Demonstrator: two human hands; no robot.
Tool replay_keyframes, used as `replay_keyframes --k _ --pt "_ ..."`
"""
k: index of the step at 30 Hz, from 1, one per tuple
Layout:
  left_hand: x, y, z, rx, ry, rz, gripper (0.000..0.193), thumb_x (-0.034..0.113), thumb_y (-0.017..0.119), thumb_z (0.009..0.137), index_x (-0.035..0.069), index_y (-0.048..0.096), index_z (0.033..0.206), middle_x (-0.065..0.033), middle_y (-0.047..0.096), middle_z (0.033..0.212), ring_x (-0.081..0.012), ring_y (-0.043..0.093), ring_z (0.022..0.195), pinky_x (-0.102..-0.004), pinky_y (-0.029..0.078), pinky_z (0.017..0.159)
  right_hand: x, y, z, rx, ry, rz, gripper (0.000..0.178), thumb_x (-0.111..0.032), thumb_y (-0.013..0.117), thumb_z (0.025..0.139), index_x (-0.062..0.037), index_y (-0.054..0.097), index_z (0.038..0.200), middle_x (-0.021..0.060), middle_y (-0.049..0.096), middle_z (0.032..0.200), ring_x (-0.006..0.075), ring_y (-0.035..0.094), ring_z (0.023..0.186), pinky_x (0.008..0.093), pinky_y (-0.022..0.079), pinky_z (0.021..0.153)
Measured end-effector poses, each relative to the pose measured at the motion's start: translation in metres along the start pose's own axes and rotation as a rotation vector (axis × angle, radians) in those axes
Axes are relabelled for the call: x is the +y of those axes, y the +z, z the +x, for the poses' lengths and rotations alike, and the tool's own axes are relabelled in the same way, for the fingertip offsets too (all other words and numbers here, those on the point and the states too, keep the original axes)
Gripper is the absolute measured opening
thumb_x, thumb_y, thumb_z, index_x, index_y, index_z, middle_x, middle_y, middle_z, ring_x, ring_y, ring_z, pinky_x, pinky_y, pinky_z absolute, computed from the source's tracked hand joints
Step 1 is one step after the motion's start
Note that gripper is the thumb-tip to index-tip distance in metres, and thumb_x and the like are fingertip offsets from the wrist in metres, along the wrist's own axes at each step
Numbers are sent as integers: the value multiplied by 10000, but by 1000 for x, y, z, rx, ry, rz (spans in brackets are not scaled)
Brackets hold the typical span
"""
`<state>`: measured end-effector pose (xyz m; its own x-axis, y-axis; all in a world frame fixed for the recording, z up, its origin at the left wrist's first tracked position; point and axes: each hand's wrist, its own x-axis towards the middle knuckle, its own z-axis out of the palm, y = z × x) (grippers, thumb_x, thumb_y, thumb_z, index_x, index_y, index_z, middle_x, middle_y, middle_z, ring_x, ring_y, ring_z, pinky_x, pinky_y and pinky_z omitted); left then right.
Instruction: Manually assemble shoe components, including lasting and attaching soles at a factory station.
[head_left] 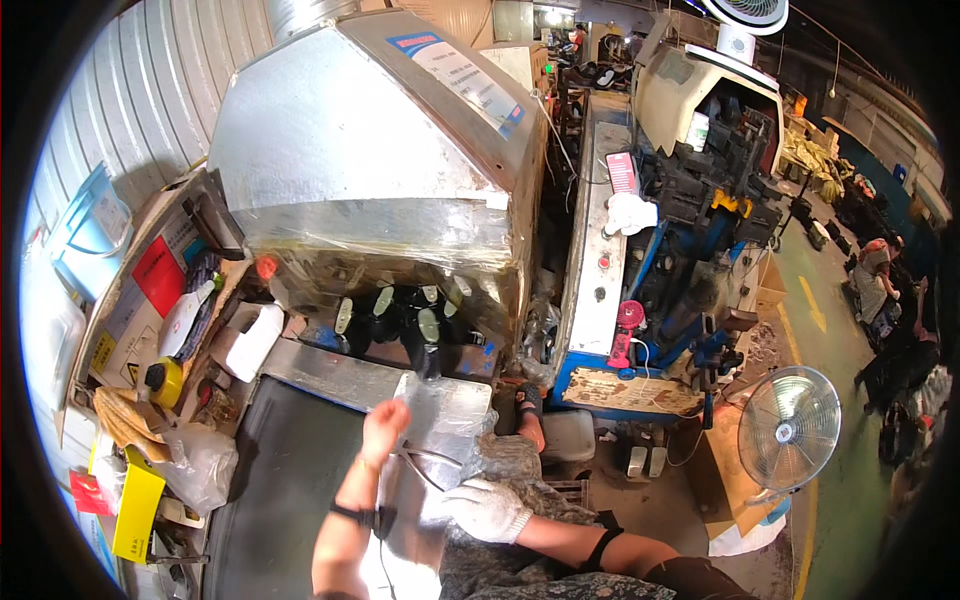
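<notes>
My bare left hand (385, 430) is raised over the border between the dark conveyor belt (300, 490) and a shiny metal plate (440, 405). Its fingers are curled in; whatever they may hold is hidden. A dark cable (425, 457) loops beside its wrist. Lower and to the right, my right hand (487, 510) wears a white knitted glove. It lies flat over my patterned clothing by the plate's edge, holding nothing visible. Beyond my left hand, several black shoes (410, 325) with pale soles are clustered at the mouth of a metal-hooded machine (350, 130).
At left, a shelf bears a white jug (248, 342), a yellow-black bottle (162, 382) and a plastic bag (197, 465). Right of the hood stands a blue-framed machine (625, 390) with a pink handheld fan (625, 335). A round caged fan (787, 430) stands before a cardboard box (715, 480).
</notes>
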<state>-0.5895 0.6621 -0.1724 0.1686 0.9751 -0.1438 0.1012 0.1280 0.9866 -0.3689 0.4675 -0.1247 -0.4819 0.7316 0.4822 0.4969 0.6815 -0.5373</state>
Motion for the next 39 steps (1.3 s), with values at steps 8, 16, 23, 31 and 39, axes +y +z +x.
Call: replay_keyframes --k 8,16,23,31,39 --pt "7 93 -256 248 -70 -182 206 162 615 930 21 580 1076 -46 614 916 -140 590 852 -262 467 739 -14 -9 1 19 -56 -113 267 -181 602 773 -80 657 1015 71 637 1082 233 591 976 357 478 878" --pt "-9 123 -266 219 478 551 489 156 642 829 -51 464 1234 -258 537 1205 -421 512 1134 -460 391 998 -8 -2 -4 11 -74 -124 286 -176 606 764 -67 656 1025 93 645 1057 260 604 960 376 489 858" --pt "-33 121 -269 291 391 431 377 140 616 880 -46 553 1201 -247 593 1184 -387 557 1130 -422 411 1004 -16 -14 -3 -18 -74 -141 293 -168 609 759 -68 664 1029 97 649 1060 268 609 960 381 491 861" --pt "-45 106 -283 280 -39 81 326 204 564 964 -20 634 1191 -150 680 1124 -203 617 1065 -304 448 963 -14 -20 -19 128 -126 -18 215 -117 620 801 -78 672 1006 84 659 1066 252 619 990 376 498 868" --pt "-40 99 -246 270 -294 -195 298 210 590 962 -34 656 1121 -61 678 1028 -127 590 928 -256 465 846 -16 -17 -17 119 -137 -54 207 -130 618 788 -80 666 983 75 654 1080 244 610 993 368 491 879"
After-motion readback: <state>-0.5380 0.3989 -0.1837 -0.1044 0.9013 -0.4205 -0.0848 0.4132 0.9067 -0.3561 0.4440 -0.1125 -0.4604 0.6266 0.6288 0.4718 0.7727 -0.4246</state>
